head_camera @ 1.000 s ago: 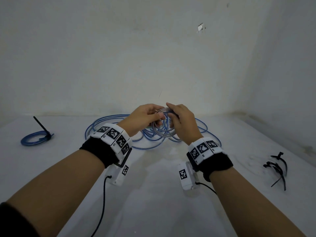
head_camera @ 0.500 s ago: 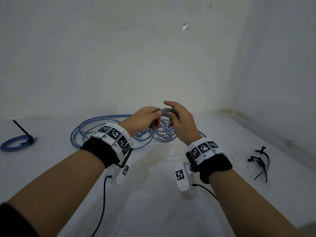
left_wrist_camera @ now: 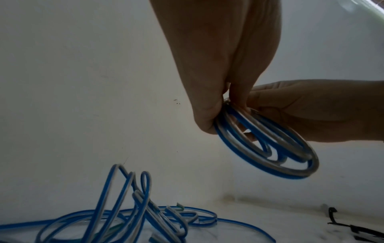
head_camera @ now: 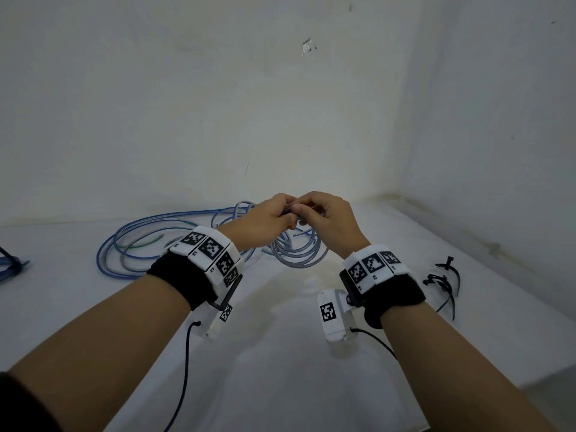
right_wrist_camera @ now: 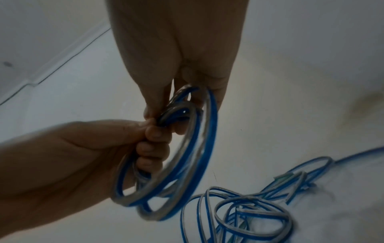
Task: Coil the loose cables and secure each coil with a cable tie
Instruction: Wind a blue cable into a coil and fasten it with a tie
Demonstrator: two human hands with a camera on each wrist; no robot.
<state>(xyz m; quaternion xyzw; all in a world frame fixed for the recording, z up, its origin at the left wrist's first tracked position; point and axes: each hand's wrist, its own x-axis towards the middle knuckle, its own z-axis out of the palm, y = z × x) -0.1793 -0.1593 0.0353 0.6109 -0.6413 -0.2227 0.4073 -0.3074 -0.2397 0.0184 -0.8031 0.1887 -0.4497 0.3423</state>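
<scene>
Setting: white-painted walls meet in a corner over a pale, scuffed white floor (head_camera: 280,353), seen from the head view.
Held coil: a small coil of blue-and-clear plastic-sheathed cable (head_camera: 299,255) hangs in the air at the centre, its top arc pinched at 12 o'clock between both hands, its loops dangling free.
Left hand: the left hand (head_camera: 265,221) has fingers curled round the top of the coil; the right wrist view shows its fingertips (right_wrist_camera: 152,148) wrapped through the ring.
Right hand: the right hand (head_camera: 330,218) pinches the same top arc from the other side, fingers narrow and bent on the strands.
Loose cable: more blue-and-clear loose cable (head_camera: 149,244) sprawls on the floor toward 10 o'clock of the hands, untied.
Cable ties: a small heap of black plastic cable ties (head_camera: 442,280) lies at 3 o'clock, well apart from the hands.
Finished bundle: a blue coil bound with a black tie (head_camera: 11,266) sits at the far 9 o'clock edge.
Handling: the cable looks light, springy and fairly slick, so I judge the loops will fan open if released; hold where all the strands cross at the top, one hand keeping that pinch while the other fetches a tie.
</scene>
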